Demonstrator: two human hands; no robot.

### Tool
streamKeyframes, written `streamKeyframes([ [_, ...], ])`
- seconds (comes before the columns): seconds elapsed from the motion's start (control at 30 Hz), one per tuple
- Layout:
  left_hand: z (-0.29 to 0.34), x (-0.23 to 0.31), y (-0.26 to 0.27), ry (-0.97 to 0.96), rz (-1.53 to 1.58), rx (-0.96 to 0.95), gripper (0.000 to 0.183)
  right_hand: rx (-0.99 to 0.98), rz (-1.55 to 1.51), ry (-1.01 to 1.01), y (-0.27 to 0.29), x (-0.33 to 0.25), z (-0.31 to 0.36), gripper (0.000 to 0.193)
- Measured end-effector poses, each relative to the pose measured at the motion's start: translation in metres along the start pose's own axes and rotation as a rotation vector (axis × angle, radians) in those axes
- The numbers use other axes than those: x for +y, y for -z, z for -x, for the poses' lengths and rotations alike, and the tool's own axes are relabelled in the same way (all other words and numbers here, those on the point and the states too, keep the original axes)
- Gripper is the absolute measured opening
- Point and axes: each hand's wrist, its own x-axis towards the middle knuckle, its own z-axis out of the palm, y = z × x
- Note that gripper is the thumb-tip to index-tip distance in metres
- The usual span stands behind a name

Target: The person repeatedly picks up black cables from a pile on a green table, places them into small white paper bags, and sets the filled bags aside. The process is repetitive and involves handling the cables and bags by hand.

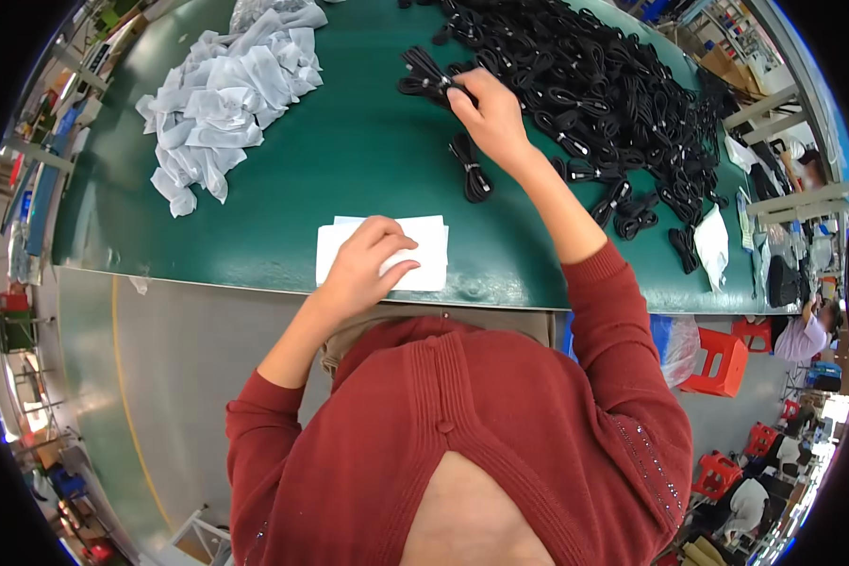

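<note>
My right hand [489, 111] is closed in a pinch on a coiled black cable [423, 75], over the green table. A second coiled cable [470, 168] lies just below that hand, apart from the big pile of black cables [585, 80]. Near the table's front edge, my left hand [366, 264] rests on a stack of flat white sheets or bags [429, 247]; which of the two I cannot tell. Its fingers are bent, with a gap between thumb and forefinger, and nothing shows between them.
Pale translucent pouches [226, 94] lie heaped at the back left of the green table [283, 189]. Toward the right edge are a few loose cable coils [637, 217] and a white bag [712, 243]. Red stools [719, 363] stand on the floor, with other people farther off.
</note>
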Motion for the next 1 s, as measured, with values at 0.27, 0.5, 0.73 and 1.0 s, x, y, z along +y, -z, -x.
streamKeyframes([
  [0.27, 0.004, 0.017, -0.043, 0.024, -0.084, -0.021, 0.02, -0.17, -0.139, -0.15, 0.038, -0.048, 0.153, 0.03],
  [0.5, 0.006, 0.028, -0.048, 0.282, 0.007, 0.042, 0.013, -0.18, 0.028, -0.118, 0.051, -0.067, 0.201, 0.039],
  [0.73, 0.007, 0.025, -0.055, 0.084, -0.289, 0.107, 0.01, -0.179, 0.087, -0.066, 0.05, -0.067, 0.211, 0.053],
  [1.0, 0.009, 0.023, -0.048, 0.356, 0.093, 0.153, 0.005, -0.213, 0.019, -0.019, 0.05, -0.075, 0.21, 0.052],
])
